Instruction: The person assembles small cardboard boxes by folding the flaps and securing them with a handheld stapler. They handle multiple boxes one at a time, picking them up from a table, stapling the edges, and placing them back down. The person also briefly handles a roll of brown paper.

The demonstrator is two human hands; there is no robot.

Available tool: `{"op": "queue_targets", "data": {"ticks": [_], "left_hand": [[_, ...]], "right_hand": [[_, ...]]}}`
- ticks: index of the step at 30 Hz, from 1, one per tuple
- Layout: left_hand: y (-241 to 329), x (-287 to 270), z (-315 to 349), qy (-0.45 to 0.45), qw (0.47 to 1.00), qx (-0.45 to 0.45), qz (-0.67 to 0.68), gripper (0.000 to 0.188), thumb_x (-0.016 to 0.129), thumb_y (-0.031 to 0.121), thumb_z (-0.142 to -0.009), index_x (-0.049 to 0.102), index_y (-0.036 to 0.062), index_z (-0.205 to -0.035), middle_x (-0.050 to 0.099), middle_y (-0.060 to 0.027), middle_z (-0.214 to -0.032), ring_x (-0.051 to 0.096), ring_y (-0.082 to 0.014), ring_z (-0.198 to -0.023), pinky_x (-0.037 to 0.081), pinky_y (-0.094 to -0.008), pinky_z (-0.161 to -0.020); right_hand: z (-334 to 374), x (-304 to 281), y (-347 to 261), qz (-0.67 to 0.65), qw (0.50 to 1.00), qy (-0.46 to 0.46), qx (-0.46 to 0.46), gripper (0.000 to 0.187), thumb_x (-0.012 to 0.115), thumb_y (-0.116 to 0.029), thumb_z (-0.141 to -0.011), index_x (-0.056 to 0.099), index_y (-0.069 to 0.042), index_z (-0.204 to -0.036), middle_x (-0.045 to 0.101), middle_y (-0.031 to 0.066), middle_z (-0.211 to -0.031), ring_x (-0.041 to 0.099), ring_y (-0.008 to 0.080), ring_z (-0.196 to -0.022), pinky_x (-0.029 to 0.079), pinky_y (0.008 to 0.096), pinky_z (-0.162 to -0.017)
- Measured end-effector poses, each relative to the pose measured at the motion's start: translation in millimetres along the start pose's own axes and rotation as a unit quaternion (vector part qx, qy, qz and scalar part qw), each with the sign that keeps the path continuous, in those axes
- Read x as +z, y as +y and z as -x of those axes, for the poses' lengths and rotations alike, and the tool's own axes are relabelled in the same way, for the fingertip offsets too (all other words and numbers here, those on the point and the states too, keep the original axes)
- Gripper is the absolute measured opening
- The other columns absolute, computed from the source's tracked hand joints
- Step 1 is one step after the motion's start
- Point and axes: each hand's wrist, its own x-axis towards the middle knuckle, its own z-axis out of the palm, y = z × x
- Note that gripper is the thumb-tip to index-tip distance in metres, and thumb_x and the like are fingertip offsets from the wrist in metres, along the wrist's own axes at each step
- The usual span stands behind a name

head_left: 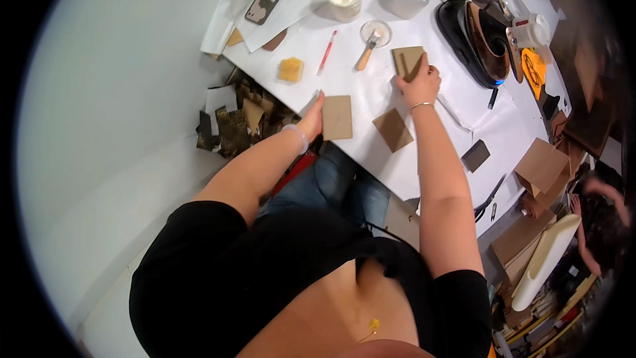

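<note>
My left hand (311,121) is at the left edge of a flat tan rectangular piece (338,118), by the near table edge, with the fingers along its side and partly hidden. Farther right, my right hand (422,82) spans a second tan piece (406,59), thumb on its near left and fingers over its right side. A thin strip or fold shows on that piece. Between my forearms lies a brown square piece (393,130), touched by neither hand. Beyond them are a yellow sponge (291,69), a red-and-white pen (327,52) and a wooden-handled brush (368,53) resting on a small round dish (376,32).
A phone (266,1), a white tub (344,0) and a clear bottle (411,1) stand toward the back. On the right are a dark iron-like appliance (474,43), a small dark piece (476,156), scissors (490,197) and a cardboard box (542,164). Scraps (235,122) lie below the left table edge.
</note>
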Motion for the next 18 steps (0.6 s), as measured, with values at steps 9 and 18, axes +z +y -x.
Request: {"op": "queue_targets", "data": {"ticks": [9,18], "left_hand": [[-9,-14,-21,0.049,0.997,-0.056,-0.007,0.086,0.031,0.077,-0.095,0.047,0.0084,-0.145,0.056,-0.0115,-0.142,0.053,-0.0261,-0.131,0.042,-0.0427,-0.106],[-14,-15,-29,0.097,0.991,-0.076,-0.043,0.088,0.032,0.076,-0.095,0.051,0.0059,-0.144,0.057,-0.0114,-0.141,0.052,-0.0245,-0.13,0.039,-0.038,-0.108]], "right_hand": [[37,-120,52,-0.726,0.62,-0.059,0.292,0.048,0.06,-0.038,-0.094,0.051,-0.01,-0.133,0.06,0.0055,-0.114,0.056,0.0186,-0.106,0.045,0.0392,-0.092],[44,-96,30,-0.279,0.96,0.007,0.023,0.064,0.072,-0.025,-0.084,0.053,-0.009,-0.143,0.053,0.0158,-0.127,0.053,0.0264,-0.11,0.05,0.0356,-0.089]]}}
